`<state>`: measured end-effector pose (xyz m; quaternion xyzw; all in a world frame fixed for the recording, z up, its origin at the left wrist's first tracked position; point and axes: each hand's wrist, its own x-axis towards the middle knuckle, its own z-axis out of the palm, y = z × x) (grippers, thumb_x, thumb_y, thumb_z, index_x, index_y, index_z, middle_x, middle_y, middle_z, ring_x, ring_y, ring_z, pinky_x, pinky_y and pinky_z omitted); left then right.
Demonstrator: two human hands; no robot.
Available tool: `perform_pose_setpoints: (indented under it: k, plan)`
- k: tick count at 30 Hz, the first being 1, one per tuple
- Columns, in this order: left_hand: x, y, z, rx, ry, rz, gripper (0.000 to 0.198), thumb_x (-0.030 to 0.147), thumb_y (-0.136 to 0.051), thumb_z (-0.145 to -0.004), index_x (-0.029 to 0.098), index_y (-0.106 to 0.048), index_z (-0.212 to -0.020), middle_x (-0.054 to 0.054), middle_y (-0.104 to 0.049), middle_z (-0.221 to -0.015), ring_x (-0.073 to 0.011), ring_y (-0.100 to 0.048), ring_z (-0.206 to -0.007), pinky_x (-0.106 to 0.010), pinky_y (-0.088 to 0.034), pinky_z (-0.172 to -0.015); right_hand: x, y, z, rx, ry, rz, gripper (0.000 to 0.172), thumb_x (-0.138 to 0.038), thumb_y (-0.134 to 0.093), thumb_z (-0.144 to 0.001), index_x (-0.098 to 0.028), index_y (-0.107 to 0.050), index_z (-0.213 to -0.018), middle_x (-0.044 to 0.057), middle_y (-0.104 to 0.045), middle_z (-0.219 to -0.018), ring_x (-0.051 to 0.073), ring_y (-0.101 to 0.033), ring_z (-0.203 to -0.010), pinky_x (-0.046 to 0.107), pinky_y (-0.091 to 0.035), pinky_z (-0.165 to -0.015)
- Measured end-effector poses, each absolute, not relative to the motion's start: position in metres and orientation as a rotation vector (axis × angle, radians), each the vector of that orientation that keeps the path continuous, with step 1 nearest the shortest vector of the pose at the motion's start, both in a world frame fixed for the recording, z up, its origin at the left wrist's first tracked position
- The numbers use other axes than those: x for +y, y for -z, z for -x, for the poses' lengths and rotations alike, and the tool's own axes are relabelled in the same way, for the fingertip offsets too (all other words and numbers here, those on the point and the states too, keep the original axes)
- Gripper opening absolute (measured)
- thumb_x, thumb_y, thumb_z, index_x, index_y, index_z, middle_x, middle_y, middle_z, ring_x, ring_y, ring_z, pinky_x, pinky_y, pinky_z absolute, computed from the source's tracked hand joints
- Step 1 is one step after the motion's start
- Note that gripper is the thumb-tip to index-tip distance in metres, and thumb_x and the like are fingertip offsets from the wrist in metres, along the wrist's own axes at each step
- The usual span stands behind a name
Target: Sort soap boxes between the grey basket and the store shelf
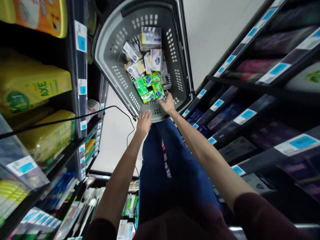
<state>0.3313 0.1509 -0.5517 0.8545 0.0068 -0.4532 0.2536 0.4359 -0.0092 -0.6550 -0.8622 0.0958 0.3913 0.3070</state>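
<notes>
A grey plastic shopping basket (110, 43) stands on the floor ahead of my legs, filled with several small boxed and wrapped packs. Green packs (149, 87) lie nearest me, white and pink packs (140, 61) behind them. My right hand (168, 102) reaches over the near rim into the basket, its fingers resting on or right beside the green packs. My left hand (144, 122) is at the basket's near rim, fingers stretched forward and apart, holding nothing I can see.
Store shelves flank a narrow aisle. On the left are large yellow packs (30, 86) and blue price tags (82, 43); on the right are dark shelves with boxed goods (250, 116). A black cable (100, 111) runs across toward the basket. Pale floor (215, 30) lies beyond.
</notes>
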Motion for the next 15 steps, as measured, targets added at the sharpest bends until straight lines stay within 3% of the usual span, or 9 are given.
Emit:
perform_pose_setpoints:
  k: [8,15]
  plan:
    - [0.143,0.587,-0.3,0.289,0.99,-2.185,0.046,0.018,-0.045,-0.098,0.01,-0.048,-0.143,-0.017,-0.056,-0.145,-0.0277,-0.041,-0.144,-0.044,-0.033,-0.121,0.013,0.705,-0.444,0.295,-1.133,2.414,0.082,-0.04,-0.069,-0.076,-0.006,-0.031,-0.14,0.027,-0.048,-0.142,0.037,-0.044,-0.135,0.052,-0.037,-0.113]
    - [0.126,0.613,-0.305,0.341,0.911,-2.168,0.041,0.028,-0.039,-0.103,0.013,-0.053,-0.138,-0.014,-0.06,-0.142,-0.029,-0.039,-0.146,-0.048,-0.031,-0.121,0.044,0.747,-0.444,0.424,-1.119,2.594,0.089,-0.051,-0.069,-0.079,-0.003,-0.027,-0.141,0.028,-0.047,-0.137,0.04,-0.044,-0.131,0.055,-0.037,-0.111]
